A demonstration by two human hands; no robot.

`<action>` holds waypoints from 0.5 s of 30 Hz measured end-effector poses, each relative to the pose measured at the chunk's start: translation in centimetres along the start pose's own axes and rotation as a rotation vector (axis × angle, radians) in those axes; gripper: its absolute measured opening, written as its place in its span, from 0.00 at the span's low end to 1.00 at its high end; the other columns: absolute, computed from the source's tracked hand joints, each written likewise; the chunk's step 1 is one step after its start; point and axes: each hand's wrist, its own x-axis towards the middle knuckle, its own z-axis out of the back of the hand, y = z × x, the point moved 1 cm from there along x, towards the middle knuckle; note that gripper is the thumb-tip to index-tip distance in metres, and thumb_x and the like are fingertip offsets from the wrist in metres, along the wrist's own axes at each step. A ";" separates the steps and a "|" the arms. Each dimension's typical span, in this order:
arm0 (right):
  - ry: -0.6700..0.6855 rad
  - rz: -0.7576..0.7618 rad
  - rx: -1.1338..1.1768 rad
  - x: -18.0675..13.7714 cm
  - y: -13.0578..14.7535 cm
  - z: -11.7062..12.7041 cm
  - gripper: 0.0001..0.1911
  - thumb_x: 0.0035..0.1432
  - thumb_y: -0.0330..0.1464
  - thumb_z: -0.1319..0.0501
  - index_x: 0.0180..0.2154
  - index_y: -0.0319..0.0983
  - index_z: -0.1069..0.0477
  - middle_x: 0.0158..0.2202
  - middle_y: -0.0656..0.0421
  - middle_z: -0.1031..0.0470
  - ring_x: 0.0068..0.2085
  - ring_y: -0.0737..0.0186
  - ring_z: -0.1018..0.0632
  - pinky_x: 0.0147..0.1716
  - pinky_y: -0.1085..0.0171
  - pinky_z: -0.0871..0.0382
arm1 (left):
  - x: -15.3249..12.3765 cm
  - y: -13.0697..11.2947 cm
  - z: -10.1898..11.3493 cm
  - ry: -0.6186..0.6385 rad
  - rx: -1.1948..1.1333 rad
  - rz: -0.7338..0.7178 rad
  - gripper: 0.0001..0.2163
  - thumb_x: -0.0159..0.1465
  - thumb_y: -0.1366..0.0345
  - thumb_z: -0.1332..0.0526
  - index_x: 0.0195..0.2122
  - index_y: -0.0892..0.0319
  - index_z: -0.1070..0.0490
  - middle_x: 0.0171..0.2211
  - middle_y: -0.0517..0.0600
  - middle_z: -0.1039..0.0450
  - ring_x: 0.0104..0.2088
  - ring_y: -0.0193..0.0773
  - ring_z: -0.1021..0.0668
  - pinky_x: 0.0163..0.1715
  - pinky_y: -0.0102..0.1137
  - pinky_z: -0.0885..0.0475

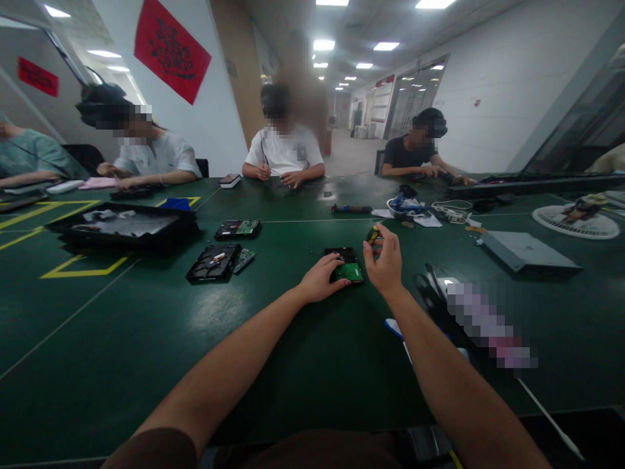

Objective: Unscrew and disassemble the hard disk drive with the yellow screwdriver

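Left hand [322, 279] holds 1 drive [350, 273]; right hand [385, 264] pinches 1 yellow-black tool [373, 235]; 2 more drives [211, 264] lie left.

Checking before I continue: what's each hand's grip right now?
Left hand: on the green-boarded drive; grip unclear.
Right hand: closed on a yellow-and-black object.

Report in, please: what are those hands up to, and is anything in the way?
Left hand on the green-boarded device. Right hand pinching a small yellow-and-black tool. Left hand covers part of the device; nothing else seen blocking it.
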 end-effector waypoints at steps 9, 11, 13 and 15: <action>0.008 -0.013 -0.003 0.2 0.5 0.3 0.28 0.69 0.37 0.41 0.67 0.42 0.40 0.57 0.45 0.31 0.41 0.56 0.20 0.43 0.50 0.18 | 0.0 -0.1 0.0 -0.006 0.008 -0.005 0.30 0.67 0.47 0.35 0.64 0.61 0.32 0.70 0.63 0.39 0.71 0.53 0.38 0.71 0.47 0.40; 0.007 -0.014 -0.008 0.2 0.6 0.3 0.28 0.68 0.37 0.41 0.67 0.42 0.40 0.56 0.46 0.31 0.41 0.56 0.21 0.42 0.51 0.17 | 0.0 0.0 0.0 -0.010 0.006 -0.013 0.30 0.67 0.48 0.35 0.64 0.60 0.32 0.70 0.62 0.39 0.71 0.53 0.37 0.71 0.47 0.40; 0.011 -0.012 -0.003 0.2 0.6 0.3 0.28 0.69 0.36 0.42 0.68 0.42 0.41 0.56 0.46 0.30 0.42 0.55 0.20 0.41 0.52 0.17 | 0.0 0.0 -0.1 -0.014 0.006 -0.018 0.29 0.66 0.48 0.35 0.63 0.60 0.32 0.69 0.62 0.39 0.71 0.53 0.37 0.70 0.47 0.40; 0.015 -0.012 0.000 0.2 0.5 0.2 0.29 0.69 0.35 0.43 0.69 0.42 0.42 0.57 0.45 0.30 0.44 0.54 0.20 0.42 0.52 0.18 | 0.0 0.1 -0.1 -0.018 0.008 -0.018 0.29 0.67 0.49 0.35 0.63 0.60 0.32 0.69 0.62 0.38 0.71 0.52 0.37 0.70 0.47 0.40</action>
